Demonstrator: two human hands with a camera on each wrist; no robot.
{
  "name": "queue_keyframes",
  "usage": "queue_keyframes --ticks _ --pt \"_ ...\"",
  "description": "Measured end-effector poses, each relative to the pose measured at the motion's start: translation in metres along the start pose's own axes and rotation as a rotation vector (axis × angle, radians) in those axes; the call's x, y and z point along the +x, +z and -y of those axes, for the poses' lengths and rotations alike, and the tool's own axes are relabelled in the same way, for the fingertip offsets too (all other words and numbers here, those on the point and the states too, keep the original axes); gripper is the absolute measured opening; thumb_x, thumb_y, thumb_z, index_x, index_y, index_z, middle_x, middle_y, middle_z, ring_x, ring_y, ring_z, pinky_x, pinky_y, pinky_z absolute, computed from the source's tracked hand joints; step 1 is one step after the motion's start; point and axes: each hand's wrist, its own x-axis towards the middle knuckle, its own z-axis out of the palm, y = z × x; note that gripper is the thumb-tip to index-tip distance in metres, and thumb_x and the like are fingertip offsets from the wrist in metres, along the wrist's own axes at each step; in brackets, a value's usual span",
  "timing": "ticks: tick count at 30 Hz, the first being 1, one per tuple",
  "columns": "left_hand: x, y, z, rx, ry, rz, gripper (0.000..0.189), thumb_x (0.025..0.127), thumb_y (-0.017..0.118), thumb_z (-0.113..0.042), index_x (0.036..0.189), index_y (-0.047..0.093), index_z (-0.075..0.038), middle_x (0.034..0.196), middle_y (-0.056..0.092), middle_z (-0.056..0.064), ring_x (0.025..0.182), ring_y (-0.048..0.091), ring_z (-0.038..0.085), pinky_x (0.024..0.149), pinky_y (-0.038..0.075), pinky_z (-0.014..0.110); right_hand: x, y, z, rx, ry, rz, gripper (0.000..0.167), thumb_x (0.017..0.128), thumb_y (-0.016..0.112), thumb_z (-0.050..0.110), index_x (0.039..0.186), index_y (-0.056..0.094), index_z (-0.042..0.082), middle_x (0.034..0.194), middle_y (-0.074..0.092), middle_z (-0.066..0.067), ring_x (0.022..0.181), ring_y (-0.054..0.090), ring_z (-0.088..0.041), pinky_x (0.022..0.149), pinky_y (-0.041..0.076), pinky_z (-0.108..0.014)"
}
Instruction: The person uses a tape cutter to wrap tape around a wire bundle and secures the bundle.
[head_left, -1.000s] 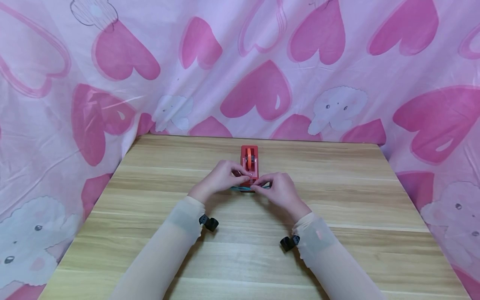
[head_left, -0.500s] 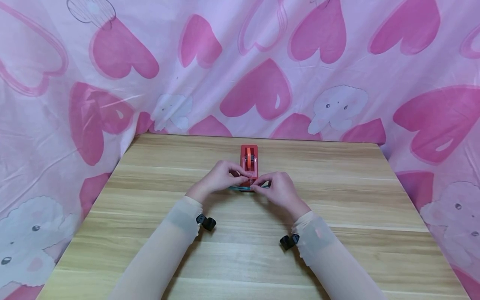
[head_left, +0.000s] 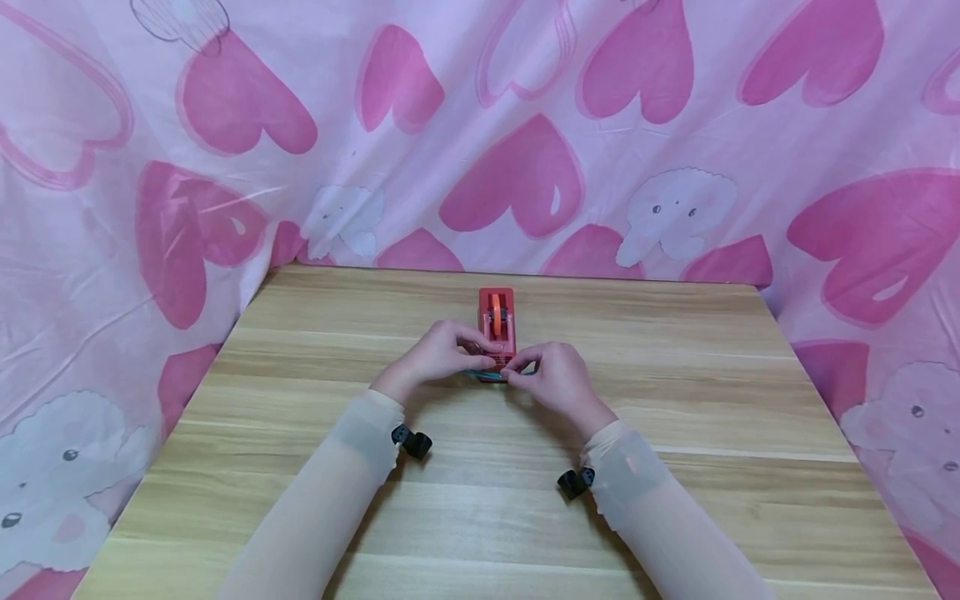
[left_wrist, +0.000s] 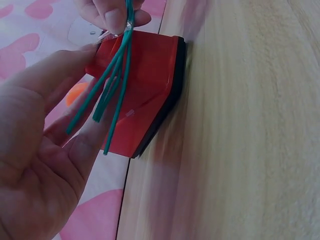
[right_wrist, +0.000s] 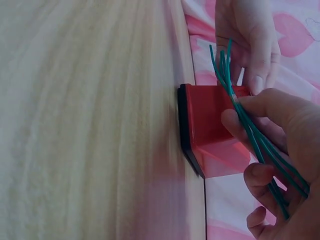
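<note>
A red tape dispenser point(head_left: 486, 300) with an orange roll point(head_left: 496, 317) in it stands at the table's far middle. My right hand point(head_left: 557, 379) pinches a bundle of thin green wires point(right_wrist: 244, 116) between thumb and forefinger, before the dispenser's front end. The wires run back across its palm, and their other ends fan out beneath my left hand point(head_left: 435, 357). That hand's thumb and forefinger come together at the dispenser's cutting edge, apparently pinching a strip of clear tape point(left_wrist: 105, 36). A shiny bit of tape lies on the bundle at the right fingertips. The strip's exact course is hard to see.
The wooden table point(head_left: 480, 517) reaches out on both sides of the arms. Behind it and at its sides hangs a pink curtain point(head_left: 510, 183) with hearts. Each wrist wears a small black camera, one on the left point(head_left: 412, 442) and one on the right point(head_left: 576, 482).
Both hands stay at the dispenser with almost no movement. The green wire ends below my left hand have shifted slightly, and less of them shows in the head view.
</note>
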Motion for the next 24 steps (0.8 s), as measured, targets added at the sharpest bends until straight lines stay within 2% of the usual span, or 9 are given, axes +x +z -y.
queue_keyframes --ticks 4,9,19,21,24 --pt "0.0012 -0.0012 0.0008 0.007 0.031 0.011 0.029 0.086 0.085 -0.010 0.113 0.081 -0.018 0.108 0.079 -0.001 0.097 0.071 0.014 0.091 0.060 0.033 0.0002 0.0001 0.0014 -0.024 0.006 -0.005 0.005 0.088 0.083 0.029 0.085 0.083 0.025 0.082 0.078 0.011 0.059 0.056 -0.008 0.058 0.044 -0.028" --pt "0.0011 -0.0011 0.0008 0.049 0.062 0.017 0.029 0.086 0.084 -0.011 0.114 0.081 -0.019 0.108 0.079 -0.003 0.097 0.072 0.012 0.092 0.060 0.033 -0.0001 0.0008 0.0039 -0.077 -0.011 -0.028 0.004 0.086 0.084 0.029 0.084 0.083 0.026 0.080 0.077 0.013 0.056 0.053 -0.006 0.057 0.042 -0.028" --pt "-0.0001 -0.0013 -0.0014 0.088 0.067 0.018 0.032 0.087 0.084 -0.011 0.117 0.080 -0.022 0.114 0.077 -0.005 0.096 0.069 0.013 0.094 0.059 0.041 0.0019 -0.0003 0.0072 -0.126 -0.019 -0.022 0.006 0.086 0.084 0.031 0.082 0.083 0.028 0.078 0.077 0.014 0.056 0.052 -0.007 0.062 0.039 -0.029" --pt "-0.0004 -0.0005 -0.0019 0.086 0.066 0.013 0.032 0.087 0.084 -0.010 0.116 0.080 -0.022 0.113 0.078 -0.004 0.096 0.069 0.013 0.094 0.059 0.041 0.0014 0.0008 0.0070 -0.125 -0.030 -0.022 0.006 0.085 0.085 0.031 0.081 0.083 0.028 0.077 0.077 0.014 0.056 0.054 -0.006 0.063 0.042 -0.030" --pt "-0.0015 0.0013 -0.0023 0.075 0.051 0.009 0.031 0.087 0.083 -0.008 0.115 0.080 -0.021 0.111 0.078 -0.004 0.096 0.070 0.013 0.094 0.059 0.039 -0.0020 0.0072 0.0030 -0.114 -0.048 0.028 0.006 0.086 0.084 0.032 0.082 0.083 0.027 0.076 0.076 0.016 0.061 0.058 -0.001 0.069 0.047 -0.029"
